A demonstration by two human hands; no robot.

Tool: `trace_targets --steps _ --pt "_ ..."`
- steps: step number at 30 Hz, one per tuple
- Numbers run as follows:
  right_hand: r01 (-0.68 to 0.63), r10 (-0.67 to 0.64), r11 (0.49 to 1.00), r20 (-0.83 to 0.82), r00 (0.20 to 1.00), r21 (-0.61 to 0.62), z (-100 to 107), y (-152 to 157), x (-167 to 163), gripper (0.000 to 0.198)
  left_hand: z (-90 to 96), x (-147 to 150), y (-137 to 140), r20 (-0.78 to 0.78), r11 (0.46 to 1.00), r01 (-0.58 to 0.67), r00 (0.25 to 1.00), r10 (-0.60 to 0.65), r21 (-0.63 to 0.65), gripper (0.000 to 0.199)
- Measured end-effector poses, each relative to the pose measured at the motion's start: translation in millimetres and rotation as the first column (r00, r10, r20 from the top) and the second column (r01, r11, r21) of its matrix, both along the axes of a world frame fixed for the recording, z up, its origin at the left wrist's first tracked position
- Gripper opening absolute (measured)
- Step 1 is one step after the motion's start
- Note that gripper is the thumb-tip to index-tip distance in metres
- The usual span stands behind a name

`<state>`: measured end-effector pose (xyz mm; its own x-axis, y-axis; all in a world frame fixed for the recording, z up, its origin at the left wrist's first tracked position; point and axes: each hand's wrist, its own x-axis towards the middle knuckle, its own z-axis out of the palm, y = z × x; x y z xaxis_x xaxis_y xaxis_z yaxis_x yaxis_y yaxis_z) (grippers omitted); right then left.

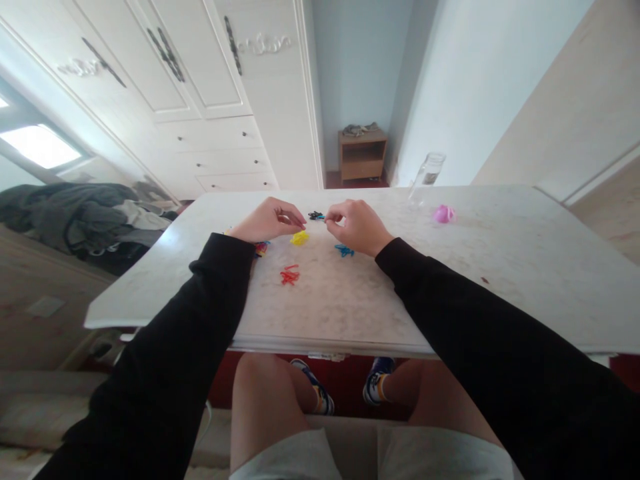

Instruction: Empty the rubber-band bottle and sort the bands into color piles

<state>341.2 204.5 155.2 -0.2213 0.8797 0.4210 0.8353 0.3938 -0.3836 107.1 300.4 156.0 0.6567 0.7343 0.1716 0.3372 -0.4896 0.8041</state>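
Observation:
Small piles of what look like rubber bands lie on the table between and below my hands. My left hand (280,219) hovers over the yellow bands (299,238), fingers bent and tips close together; whether anything is between them is too small to tell. My right hand (355,223) is closed in a pinch beside the black bands (315,215), with a small blue band (321,218) at its fingertips. Below it sit the blue bands (344,251). The red bands (289,275) are nearer to me. A mixed-colour bunch (261,249) is partly hidden by my left wrist.
The white marbled table (340,307) spans the view. Toward its far right stand a clear glass bottle (427,177) and a pink object (443,213). Dark clothes (75,220) are heaped at the left. Behind are a white wardrobe (210,153) and a small wooden cabinet (363,155).

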Motion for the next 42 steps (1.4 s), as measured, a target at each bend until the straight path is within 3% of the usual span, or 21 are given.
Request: trace_targets --steps 8,15,23,29,31,35,42 --pt "0.057 -0.057 0.998 -0.006 0.998 -0.037 8 -3 4 0.02 -1.1 0 1 -0.026 0.997 0.034 0.999 -0.032 0.074 0.02" --pt "-0.133 0.154 0.963 0.071 0.986 -0.233 25 -7 16 0.017 -3.6 0 4 -0.035 0.99 -0.004 0.999 0.009 0.141 0.022" --pt "-0.174 0.214 0.923 0.082 0.973 -0.342 27 -8 18 0.017 -2.8 -1 6 -0.009 0.993 -0.024 1.0 0.025 0.116 0.019" --pt "-0.116 0.146 0.963 0.107 0.983 -0.243 26 -9 17 0.015 9.1 -20 15 0.035 0.951 -0.229 0.973 0.227 0.206 0.022" --pt "-0.093 0.123 0.974 0.131 0.984 -0.209 26 -9 16 0.015 11.4 -27 18 -0.032 0.935 -0.253 0.963 0.269 0.249 0.022" --pt "-0.061 0.094 0.98 0.173 0.98 -0.189 26 -11 15 0.014 13.9 -36 20 -0.222 0.956 -0.152 0.952 0.21 0.252 0.021" --pt "-0.04 0.078 0.982 0.205 0.976 -0.185 26 -11 14 0.015 25.1 -52 17 -0.448 1.0 0.004 0.894 0.003 0.015 0.025"
